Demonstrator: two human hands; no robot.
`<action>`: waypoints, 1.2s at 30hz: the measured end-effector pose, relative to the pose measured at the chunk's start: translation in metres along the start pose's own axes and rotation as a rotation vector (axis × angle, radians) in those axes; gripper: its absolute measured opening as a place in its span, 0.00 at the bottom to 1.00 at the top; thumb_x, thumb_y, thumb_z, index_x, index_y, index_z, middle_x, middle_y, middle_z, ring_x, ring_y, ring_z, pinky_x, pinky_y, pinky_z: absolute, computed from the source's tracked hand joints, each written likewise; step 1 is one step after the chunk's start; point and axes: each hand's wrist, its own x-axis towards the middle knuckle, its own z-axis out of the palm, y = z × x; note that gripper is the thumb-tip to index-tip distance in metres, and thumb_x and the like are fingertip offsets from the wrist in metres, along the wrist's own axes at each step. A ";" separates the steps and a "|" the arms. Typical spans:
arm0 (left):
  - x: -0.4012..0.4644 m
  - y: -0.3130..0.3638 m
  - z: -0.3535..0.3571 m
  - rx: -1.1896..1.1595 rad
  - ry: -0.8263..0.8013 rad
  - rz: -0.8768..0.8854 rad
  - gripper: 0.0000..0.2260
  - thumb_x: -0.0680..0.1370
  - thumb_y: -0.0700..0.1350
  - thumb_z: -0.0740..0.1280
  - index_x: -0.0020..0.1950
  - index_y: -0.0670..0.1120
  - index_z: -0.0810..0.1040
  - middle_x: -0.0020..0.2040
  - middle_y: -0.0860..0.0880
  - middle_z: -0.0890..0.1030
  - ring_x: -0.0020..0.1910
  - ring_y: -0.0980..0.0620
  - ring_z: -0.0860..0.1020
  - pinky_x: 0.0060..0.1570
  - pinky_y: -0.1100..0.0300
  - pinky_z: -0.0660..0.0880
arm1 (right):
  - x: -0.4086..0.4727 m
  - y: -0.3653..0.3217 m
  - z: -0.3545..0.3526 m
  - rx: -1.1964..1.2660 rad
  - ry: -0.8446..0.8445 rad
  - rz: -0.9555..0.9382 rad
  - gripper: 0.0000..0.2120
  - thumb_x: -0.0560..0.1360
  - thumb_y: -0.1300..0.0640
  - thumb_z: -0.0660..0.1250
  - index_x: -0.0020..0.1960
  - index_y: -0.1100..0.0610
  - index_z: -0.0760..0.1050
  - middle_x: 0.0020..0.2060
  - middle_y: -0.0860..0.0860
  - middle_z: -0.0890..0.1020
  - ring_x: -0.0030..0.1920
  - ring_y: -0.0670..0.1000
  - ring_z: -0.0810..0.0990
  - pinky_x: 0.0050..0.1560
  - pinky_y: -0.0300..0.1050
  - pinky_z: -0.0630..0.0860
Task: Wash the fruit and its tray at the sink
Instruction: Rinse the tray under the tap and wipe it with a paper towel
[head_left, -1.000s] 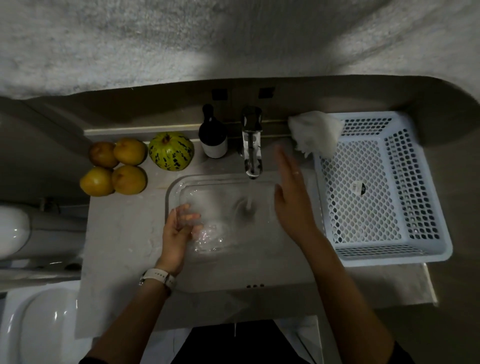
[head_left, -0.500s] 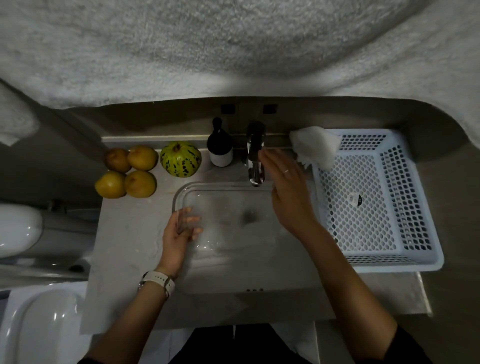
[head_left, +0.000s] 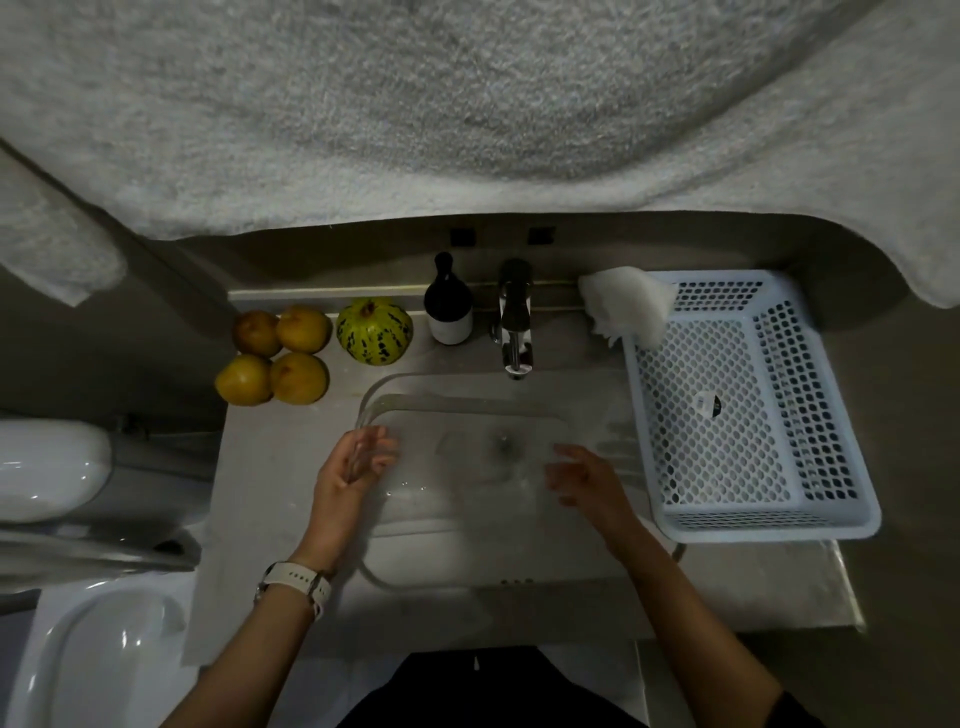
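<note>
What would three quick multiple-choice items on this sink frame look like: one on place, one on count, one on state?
1. Where does the white basket sit?
A. right of the sink
B. left of the sink
C. inside the sink

2. How many yellow round fruits lie on the counter?
A. two
B. four
C. six

3. What is the left hand doing?
A. turning the tap
B. lifting the striped melon
C. holding the clear tray's edge

Answers:
1 A: the basket rests on the counter right of the sink.
2 B: four sit in a square left of the striped melon.
3 C: its fingers curl round the left edge of the clear tray in the basin; the tap is untouched.
</note>
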 end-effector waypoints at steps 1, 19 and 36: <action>0.000 0.002 0.000 -0.004 -0.015 0.009 0.15 0.79 0.31 0.62 0.63 0.42 0.75 0.57 0.41 0.81 0.54 0.50 0.80 0.56 0.63 0.77 | 0.000 -0.001 0.001 0.005 -0.022 0.001 0.16 0.77 0.66 0.64 0.65 0.61 0.73 0.55 0.61 0.82 0.49 0.56 0.81 0.44 0.42 0.74; -0.006 0.022 -0.021 0.581 -0.154 0.309 0.21 0.79 0.58 0.59 0.72 0.59 0.68 0.69 0.59 0.73 0.67 0.59 0.72 0.66 0.62 0.69 | -0.040 -0.008 -0.005 -0.057 0.282 -0.605 0.07 0.78 0.63 0.66 0.44 0.55 0.80 0.34 0.39 0.79 0.36 0.36 0.76 0.41 0.30 0.71; -0.006 0.023 -0.021 0.954 -0.041 0.554 0.28 0.76 0.48 0.58 0.76 0.44 0.64 0.37 0.51 0.76 0.35 0.55 0.69 0.39 0.61 0.65 | -0.053 0.010 -0.006 -0.346 0.333 -0.787 0.20 0.79 0.42 0.56 0.71 0.38 0.66 0.43 0.42 0.82 0.40 0.28 0.72 0.44 0.22 0.69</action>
